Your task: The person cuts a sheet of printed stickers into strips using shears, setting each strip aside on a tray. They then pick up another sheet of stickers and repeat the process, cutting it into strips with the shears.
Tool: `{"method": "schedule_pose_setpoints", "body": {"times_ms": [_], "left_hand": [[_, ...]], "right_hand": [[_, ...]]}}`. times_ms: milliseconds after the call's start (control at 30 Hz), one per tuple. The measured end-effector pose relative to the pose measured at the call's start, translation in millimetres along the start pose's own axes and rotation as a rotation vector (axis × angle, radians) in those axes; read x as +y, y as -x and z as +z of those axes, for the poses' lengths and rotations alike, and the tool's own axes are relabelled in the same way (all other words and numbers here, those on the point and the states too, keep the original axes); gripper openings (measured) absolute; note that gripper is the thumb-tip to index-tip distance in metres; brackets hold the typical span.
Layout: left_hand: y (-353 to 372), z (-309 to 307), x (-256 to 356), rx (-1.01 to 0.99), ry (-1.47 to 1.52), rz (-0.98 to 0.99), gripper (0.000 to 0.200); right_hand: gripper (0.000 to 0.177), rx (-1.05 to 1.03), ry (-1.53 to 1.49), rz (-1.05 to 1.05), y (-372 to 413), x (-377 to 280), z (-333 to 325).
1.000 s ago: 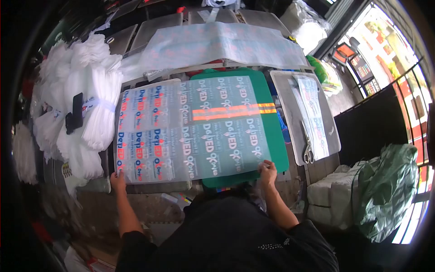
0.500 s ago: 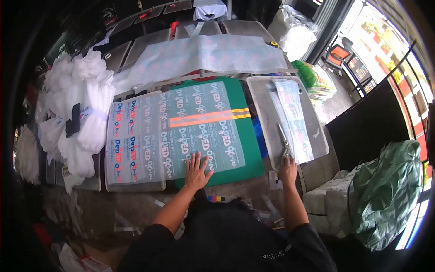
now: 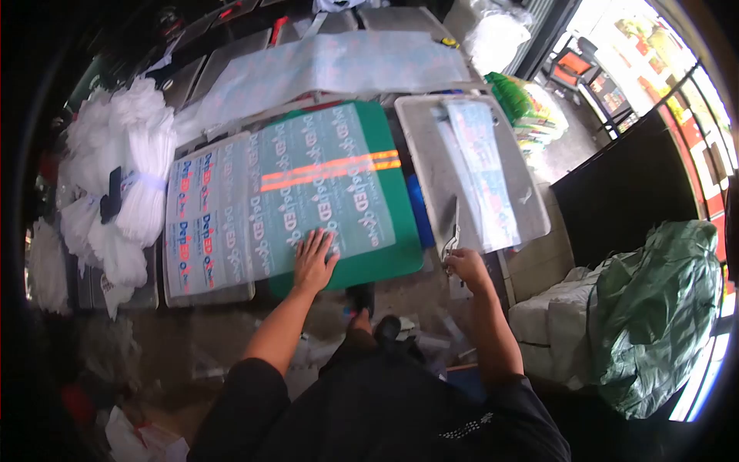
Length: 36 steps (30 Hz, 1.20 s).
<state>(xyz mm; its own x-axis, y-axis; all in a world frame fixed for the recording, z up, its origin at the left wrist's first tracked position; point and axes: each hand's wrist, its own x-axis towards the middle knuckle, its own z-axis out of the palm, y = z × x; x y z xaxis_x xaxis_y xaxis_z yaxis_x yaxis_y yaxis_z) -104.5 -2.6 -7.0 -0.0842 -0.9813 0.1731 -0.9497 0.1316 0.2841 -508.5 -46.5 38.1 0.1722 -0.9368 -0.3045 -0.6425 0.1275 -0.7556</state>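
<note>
My left hand (image 3: 315,262) lies flat, fingers spread, on a translucent plastic sheet (image 3: 269,223) printed with rows of "DepED" lettering. The sheet's right part overlies a green board (image 3: 406,231); an orange strip with a yellow-striped end (image 3: 331,171) shows across both. My right hand (image 3: 469,269) is closed around the handles of metal scissors (image 3: 453,235), whose blades point away from me. These scissors are over the near left edge of a grey board (image 3: 527,196). On that board rests a stack of printed plastic pieces (image 3: 485,177), right of the scissors.
Bundled white plastic (image 3: 142,177) is heaped on the left, with a dark object (image 3: 113,196) on it. A long translucent sheet (image 3: 331,69) spans the back. Wrapped white and green sacks (image 3: 654,308) stand at right. Scraps litter the floor below.
The view has shifted, so the table sits higher and farther left. My right hand has moved left with the scissors, away from the stacked pieces. My left hand stays flat on the sheet.
</note>
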Motion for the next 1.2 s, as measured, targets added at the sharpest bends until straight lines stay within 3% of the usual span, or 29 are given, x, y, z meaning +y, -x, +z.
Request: {"method": "schedule_pose_setpoints", "body": {"times_ms": [33,100,133,167,233,300,367,500,633,733,900,1033,1200], "left_hand": [[3,4,-3,0.045,0.029,0.011,0.055],[4,2,-1,0.066,0.047,-0.012,0.054],[4,0,0,0.105,0.068,-0.002,0.052],[5,0,0,0.098,0.073,-0.031,0.052],[4,-4,1,0.113,0.072,-0.012,0.052],[4,-5,1,0.093,0.069,-0.027,0.053],[4,-4,0,0.107,0.064,-0.016,0.054],[5,-15,7,0.113,0.041,0.035,0.061],[3,-12,1,0.039,0.029,-0.016,0.062],[4,-6,-6,0.051,0.055,-0.033,0.057],[5,-2,-8,0.116,0.124,-0.007,0.053],[7,-12,-3,0.145,0.108,0.042,0.06],[7,-14,-2,0.117,0.082,0.108,0.068]], "right_hand": [[0.024,-0.151,-0.235,-0.089,12,0,6],[0.021,-0.016,-0.663,-0.098,56,-24,41],[0.021,-0.062,-0.992,0.224,72,-38,55],[0.022,-0.12,-1.153,0.125,80,-18,85],[0.024,-0.231,-1.181,0.215,106,-10,120],[0.02,-0.276,-0.857,0.338,121,3,149],[0.014,-0.342,-0.744,0.431,136,-19,154],[0.018,-0.437,-0.958,0.392,140,-11,159],[0.06,-0.551,-0.974,0.154,119,-10,161],[0.062,-0.603,-0.995,0.183,128,-24,157],[0.064,-0.589,-0.937,0.178,145,-20,175],[0.063,-0.463,-0.802,0.22,114,-40,186],[0.048,-0.314,-0.647,0.26,82,-72,186]]}}
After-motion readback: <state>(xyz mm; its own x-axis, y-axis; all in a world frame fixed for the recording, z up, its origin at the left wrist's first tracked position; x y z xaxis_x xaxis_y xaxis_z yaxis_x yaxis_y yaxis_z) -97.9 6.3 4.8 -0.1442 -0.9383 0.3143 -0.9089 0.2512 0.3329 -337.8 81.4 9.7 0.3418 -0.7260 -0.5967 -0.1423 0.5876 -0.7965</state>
